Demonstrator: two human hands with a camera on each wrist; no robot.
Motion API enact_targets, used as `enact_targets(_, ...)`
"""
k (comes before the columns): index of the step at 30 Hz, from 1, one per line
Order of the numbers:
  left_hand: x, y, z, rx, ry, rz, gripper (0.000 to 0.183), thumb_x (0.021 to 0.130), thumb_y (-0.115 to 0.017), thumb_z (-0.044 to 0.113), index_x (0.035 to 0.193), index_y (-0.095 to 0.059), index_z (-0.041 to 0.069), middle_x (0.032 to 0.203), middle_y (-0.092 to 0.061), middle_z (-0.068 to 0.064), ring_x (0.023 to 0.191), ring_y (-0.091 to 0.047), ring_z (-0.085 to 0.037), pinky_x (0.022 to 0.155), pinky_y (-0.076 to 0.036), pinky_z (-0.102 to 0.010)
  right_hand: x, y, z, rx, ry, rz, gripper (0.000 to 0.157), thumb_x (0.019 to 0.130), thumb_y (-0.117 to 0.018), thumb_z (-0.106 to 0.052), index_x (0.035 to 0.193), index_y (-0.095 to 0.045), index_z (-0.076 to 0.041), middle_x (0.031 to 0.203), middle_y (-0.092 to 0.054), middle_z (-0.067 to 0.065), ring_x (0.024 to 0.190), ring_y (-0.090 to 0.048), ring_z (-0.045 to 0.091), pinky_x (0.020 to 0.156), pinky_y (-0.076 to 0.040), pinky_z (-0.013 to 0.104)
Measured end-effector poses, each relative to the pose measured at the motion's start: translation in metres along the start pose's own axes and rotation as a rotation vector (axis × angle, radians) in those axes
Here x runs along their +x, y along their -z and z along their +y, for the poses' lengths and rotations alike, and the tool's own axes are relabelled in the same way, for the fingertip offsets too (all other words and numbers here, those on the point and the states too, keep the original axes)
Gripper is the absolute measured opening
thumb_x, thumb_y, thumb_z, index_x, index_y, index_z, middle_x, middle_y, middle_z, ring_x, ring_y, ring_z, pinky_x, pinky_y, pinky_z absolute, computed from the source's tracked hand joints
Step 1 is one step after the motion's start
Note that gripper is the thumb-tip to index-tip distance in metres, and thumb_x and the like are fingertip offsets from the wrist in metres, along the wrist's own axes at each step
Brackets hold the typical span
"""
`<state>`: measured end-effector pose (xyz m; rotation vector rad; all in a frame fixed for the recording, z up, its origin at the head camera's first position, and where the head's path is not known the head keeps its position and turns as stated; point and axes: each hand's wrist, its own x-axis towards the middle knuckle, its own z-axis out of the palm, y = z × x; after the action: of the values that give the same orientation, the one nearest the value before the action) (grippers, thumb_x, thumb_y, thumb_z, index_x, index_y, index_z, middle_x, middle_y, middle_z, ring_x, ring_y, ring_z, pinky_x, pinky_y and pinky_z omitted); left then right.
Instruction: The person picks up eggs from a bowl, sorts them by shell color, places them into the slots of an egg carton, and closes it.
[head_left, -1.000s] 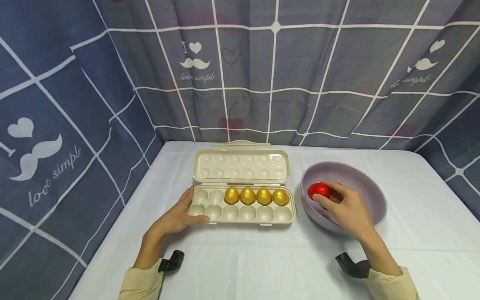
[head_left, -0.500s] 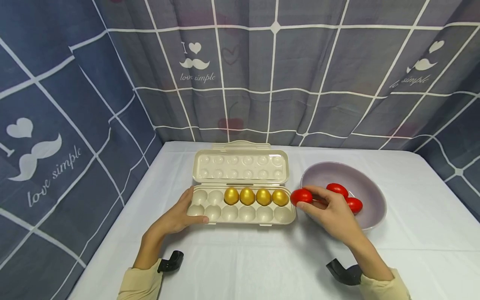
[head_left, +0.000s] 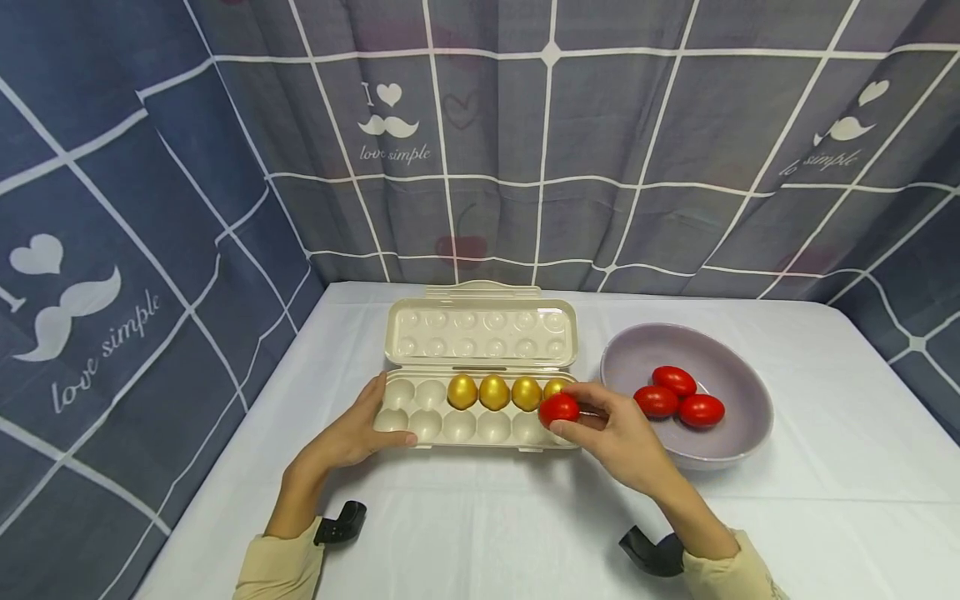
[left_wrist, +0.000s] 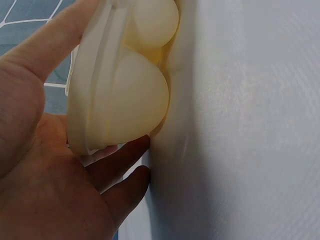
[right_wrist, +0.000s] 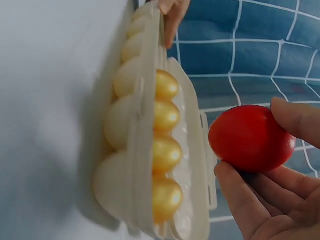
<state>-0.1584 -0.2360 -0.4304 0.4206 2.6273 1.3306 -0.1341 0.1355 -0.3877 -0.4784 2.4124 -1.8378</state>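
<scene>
A cream egg carton lies on the table with its lid open. Several golden eggs fill the right part of its back row. At the carton's left end my left hand grips it, thumb along the front edge and fingers round the side; the left wrist view shows the carton's rounded underside by the fingers. My right hand pinches a red egg between thumb and fingertips, above the right end of the front row. In the right wrist view the red egg is apart from the carton.
A mauve bowl stands right of the carton with 3 red eggs inside. White cloth covers the table. A grey checked curtain closes off the back and sides.
My right hand has lifted the red egg out of the bowl and carried it left over the carton, uncovering the red eggs in the bowl. The left hand has stayed put.
</scene>
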Motion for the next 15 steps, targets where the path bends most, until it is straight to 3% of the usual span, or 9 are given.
enact_targets(6,-0.001,0.002,0.000,0.004,0.034,-0.005,0.115,0.079,-0.084,0.027,0.156,-0.004,-0.003,0.159,-0.007,-0.026,0.146,-0.005,-0.044,0.113,-0.008,-0.063,0.009,-0.025,0.005,0.044,0.013,-0.010,0.037,0.082,-0.079,-0.005,0.113,-0.060,0.004,0.107,-0.068,0.016,0.095,-0.068,0.025,0.085,-0.054,0.030)
enact_targets(15,0.000,0.002,0.002,-0.006,0.042,-0.016,0.115,0.079,-0.084,0.028,0.156,-0.005,-0.003,0.160,-0.005,-0.027,0.146,-0.003,-0.044,0.113,-0.007,-0.063,0.020,-0.054,0.014,0.053,0.114,-0.069,0.032,0.081,-0.079,-0.001,0.109,-0.065,0.003,0.105,-0.066,0.013,0.097,-0.066,0.026,0.089,-0.053,0.036)
